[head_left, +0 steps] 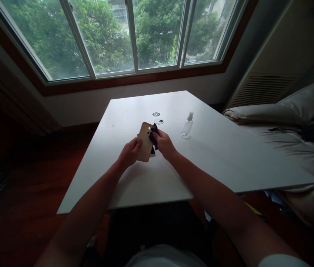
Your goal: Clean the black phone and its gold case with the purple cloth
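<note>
Head view: clear spray bottle stands upright, contents unclear, near the hands

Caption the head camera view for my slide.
Left hand holds phone case; right hand presses dark cloth against it.

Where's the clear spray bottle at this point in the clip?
In the head view, the clear spray bottle stands on the white table, to the right of the right hand.
</note>
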{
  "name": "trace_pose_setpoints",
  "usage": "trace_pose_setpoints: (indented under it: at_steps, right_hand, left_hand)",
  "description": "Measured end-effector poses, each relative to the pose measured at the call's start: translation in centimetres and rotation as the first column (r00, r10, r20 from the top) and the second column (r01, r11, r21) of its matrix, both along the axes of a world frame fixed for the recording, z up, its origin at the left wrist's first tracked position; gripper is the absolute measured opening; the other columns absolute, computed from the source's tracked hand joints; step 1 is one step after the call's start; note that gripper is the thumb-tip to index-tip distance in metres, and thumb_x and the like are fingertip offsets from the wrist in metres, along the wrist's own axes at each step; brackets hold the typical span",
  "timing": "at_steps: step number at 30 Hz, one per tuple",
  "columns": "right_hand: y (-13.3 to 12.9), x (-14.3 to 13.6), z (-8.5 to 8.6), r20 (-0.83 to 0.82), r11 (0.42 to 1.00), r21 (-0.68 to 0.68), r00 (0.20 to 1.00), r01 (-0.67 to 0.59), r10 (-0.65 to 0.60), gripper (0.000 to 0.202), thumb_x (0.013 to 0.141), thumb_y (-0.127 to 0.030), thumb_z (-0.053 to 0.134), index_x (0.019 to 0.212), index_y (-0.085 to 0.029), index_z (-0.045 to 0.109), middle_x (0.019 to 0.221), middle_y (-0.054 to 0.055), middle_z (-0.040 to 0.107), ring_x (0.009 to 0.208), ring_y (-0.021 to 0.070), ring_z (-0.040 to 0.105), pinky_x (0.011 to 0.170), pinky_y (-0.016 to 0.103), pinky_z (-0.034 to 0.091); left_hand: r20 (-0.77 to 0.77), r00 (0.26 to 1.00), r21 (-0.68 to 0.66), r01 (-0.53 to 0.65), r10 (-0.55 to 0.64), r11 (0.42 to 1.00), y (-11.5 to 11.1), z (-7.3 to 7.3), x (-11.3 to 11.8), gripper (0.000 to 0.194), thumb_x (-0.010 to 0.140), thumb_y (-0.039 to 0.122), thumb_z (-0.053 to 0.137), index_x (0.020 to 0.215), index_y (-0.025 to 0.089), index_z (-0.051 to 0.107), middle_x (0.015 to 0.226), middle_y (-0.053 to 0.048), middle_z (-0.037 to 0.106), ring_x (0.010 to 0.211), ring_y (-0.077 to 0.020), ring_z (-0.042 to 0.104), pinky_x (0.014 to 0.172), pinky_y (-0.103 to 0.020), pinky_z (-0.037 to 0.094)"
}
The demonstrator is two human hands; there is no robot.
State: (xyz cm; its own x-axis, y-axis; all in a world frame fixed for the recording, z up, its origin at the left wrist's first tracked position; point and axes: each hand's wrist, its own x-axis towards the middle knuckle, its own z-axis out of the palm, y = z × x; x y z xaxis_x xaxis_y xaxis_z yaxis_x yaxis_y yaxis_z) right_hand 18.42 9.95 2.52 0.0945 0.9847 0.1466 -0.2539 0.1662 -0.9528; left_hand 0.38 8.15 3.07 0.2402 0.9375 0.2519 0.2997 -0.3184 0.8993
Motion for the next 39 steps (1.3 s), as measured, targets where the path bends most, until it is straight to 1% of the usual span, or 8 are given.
trace_pose_setpoints:
  at_steps: [2, 6, 11, 18, 23, 29, 35, 39]
  right_hand:
    - [-0.1, -0.1, 0.0, -0.010, 0.997, 0.028, 0.998, 0.070, -0.070, 0.041, 0.080, -0.055, 0.069, 0.097, -0.017, 0.067, 0.082, 0.002, 0.067, 0.071, 0.0135, 0.057, 0.063, 0.024, 0.048]
    - [-0.1, 0.2, 0.4, -0.008, 0.978, 0.035, 0.979, 0.205, -0.205, 0.046, 0.082, -0.063, 0.065, 0.091, -0.018, 0.065, 0.078, 0.000, 0.063, 0.068, 0.0134, 0.055, 0.061, 0.025, 0.044]
    - [-0.3, 0.8, 1.4, -0.051, 0.975, -0.008, 0.974, 0.221, -0.221, 0.055, 0.080, -0.072, 0.062, 0.096, -0.019, 0.064, 0.080, 0.000, 0.064, 0.070, 0.0145, 0.057, 0.061, 0.025, 0.044]
    - [-0.6, 0.3, 1.7, -0.083, 0.999, 0.010, 0.995, 0.049, -0.048, 0.053, 0.081, -0.067, 0.066, 0.103, -0.019, 0.067, 0.083, 0.001, 0.064, 0.070, 0.0136, 0.055, 0.059, 0.024, 0.043]
    - [-0.7, 0.1, 1.4, -0.029, 0.998, 0.029, 0.998, 0.058, -0.057, 0.045, 0.083, -0.063, 0.067, 0.100, -0.021, 0.067, 0.080, 0.000, 0.063, 0.068, 0.0135, 0.053, 0.057, 0.024, 0.041]
    - [-0.9, -0.9, 0.2, 0.061, 0.993, 0.060, 0.994, -0.097, 0.094, 0.039, 0.085, -0.056, 0.068, 0.095, -0.018, 0.067, 0.079, -0.001, 0.062, 0.069, 0.0121, 0.055, 0.060, 0.023, 0.046]
    - [-1.4, -2.1, -0.3, 0.040, 0.945, -0.059, 0.946, -0.320, 0.323, 0.043, 0.083, -0.059, 0.070, 0.097, -0.019, 0.062, 0.074, 0.000, 0.063, 0.059, 0.0151, 0.062, 0.056, 0.030, 0.056]
    - [-1.5, -2.0, 0.0, 0.014, 0.921, -0.078, 0.923, -0.382, 0.384, 0.044, 0.082, -0.057, 0.072, 0.102, -0.019, 0.062, 0.080, 0.003, 0.068, 0.066, 0.0178, 0.067, 0.061, 0.034, 0.060]
  left_hand:
    - [-0.064, 0.998, 0.052, 0.026, -0.023, 0.998, -0.3, 0.3, 0.1, 0.039, 0.097, 0.055, 0.052, 0.095, 0.019, 0.067, 0.086, -0.005, 0.071, 0.073, -0.0200, 0.063, 0.060, -0.028, 0.048]
    - [-0.206, 0.958, 0.047, 0.215, -0.201, 0.975, -1.1, 0.9, 0.4, 0.037, 0.096, 0.055, 0.055, 0.094, 0.020, 0.068, 0.078, -0.004, 0.071, 0.064, -0.0181, 0.064, 0.058, -0.027, 0.047]
    - [-0.429, 0.839, 0.001, 0.372, -0.336, 0.928, -1.9, 1.8, 0.6, 0.039, 0.100, 0.052, 0.047, 0.098, 0.021, 0.072, 0.078, -0.003, 0.075, 0.064, -0.0154, 0.068, 0.060, -0.023, 0.046]
    - [-0.651, 0.751, 0.336, 0.410, -0.106, 0.848, -1.7, 1.7, 0.2, 0.047, 0.100, 0.041, 0.044, 0.064, 0.018, 0.063, 0.053, 0.000, 0.058, 0.043, -0.0095, 0.044, 0.051, -0.026, 0.026]
    - [-0.593, 0.805, 0.488, 0.319, 0.040, 0.813, -1.3, 1.1, -0.2, 0.049, 0.099, 0.038, 0.044, 0.057, 0.018, 0.058, 0.049, 0.000, 0.053, 0.041, -0.0091, 0.038, 0.052, -0.027, 0.022]
    - [-0.486, 0.855, 0.579, 0.158, 0.183, 0.800, -1.4, 1.5, -0.6, 0.048, 0.097, 0.035, 0.047, 0.054, 0.017, 0.056, 0.049, -0.002, 0.056, 0.043, -0.0100, 0.043, 0.053, -0.027, 0.025]
    - [-0.318, 0.894, 0.588, -0.075, 0.315, 0.805, -1.1, 1.8, -1.6, 0.048, 0.099, 0.035, 0.046, 0.056, 0.017, 0.057, 0.051, -0.002, 0.061, 0.046, -0.0106, 0.052, 0.053, -0.024, 0.032]
    - [-0.262, 0.909, 0.543, -0.139, 0.325, 0.828, -1.1, 1.8, -1.7, 0.049, 0.100, 0.037, 0.044, 0.059, 0.018, 0.060, 0.052, -0.002, 0.063, 0.047, -0.0110, 0.055, 0.053, -0.023, 0.036]
